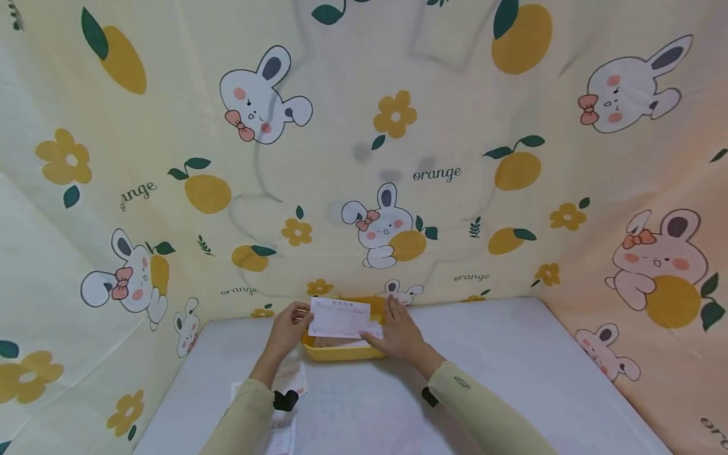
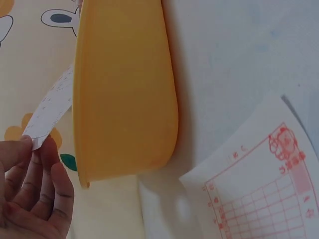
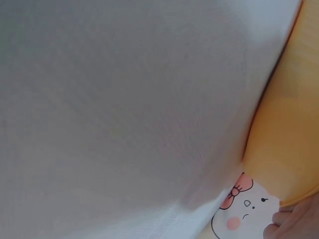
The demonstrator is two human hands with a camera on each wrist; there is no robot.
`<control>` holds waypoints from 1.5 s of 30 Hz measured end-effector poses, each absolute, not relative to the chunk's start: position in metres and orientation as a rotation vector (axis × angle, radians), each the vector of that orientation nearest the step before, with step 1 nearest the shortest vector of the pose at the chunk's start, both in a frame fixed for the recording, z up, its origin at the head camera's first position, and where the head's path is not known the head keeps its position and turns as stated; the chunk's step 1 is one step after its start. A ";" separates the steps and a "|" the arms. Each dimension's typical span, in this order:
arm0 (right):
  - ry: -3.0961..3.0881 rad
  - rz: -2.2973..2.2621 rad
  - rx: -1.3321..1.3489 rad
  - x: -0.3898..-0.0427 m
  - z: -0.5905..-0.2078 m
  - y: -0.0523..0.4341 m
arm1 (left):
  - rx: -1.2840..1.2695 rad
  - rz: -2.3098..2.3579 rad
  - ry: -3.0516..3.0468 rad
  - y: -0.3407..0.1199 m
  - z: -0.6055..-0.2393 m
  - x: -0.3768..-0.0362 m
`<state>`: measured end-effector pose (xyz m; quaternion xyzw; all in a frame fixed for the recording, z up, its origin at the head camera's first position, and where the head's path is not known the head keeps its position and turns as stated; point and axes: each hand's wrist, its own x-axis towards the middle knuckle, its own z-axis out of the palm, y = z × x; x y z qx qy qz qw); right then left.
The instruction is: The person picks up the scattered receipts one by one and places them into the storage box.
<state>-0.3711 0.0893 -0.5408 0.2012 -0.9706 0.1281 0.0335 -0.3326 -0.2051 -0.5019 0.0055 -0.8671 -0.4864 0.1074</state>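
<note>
A white paper slip (image 1: 340, 317) printed with a red grid hangs just above a yellow tray (image 1: 341, 352) at the far edge of the table. My left hand (image 1: 303, 318) pinches the slip's left end between thumb and fingers. My right hand (image 1: 380, 330) holds the slip's right end, its fingers pointing away from me. In the left wrist view the slip (image 2: 50, 107) curves past the tray's yellow wall (image 2: 124, 99) to my left hand (image 2: 30, 189). The right wrist view shows only the tray's side (image 3: 289, 139) and a bit of my right hand's fingertips (image 3: 294, 224).
More red-grid paper sheets (image 1: 290, 382) lie on the pale table (image 1: 512, 366) near my left forearm, one close up (image 2: 259, 189). A rabbit-and-orange printed cloth (image 1: 398, 158) walls the table at the back and on both sides.
</note>
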 end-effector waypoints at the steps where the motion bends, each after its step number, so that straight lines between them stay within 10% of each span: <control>1: -2.982 0.395 0.624 -0.371 -0.541 0.089 | 0.022 -1.438 -2.557 -0.204 -0.502 -0.333; 45: -2.998 0.429 0.609 -0.370 -0.538 0.088 | -0.034 -1.183 -2.708 -0.198 -0.507 -0.330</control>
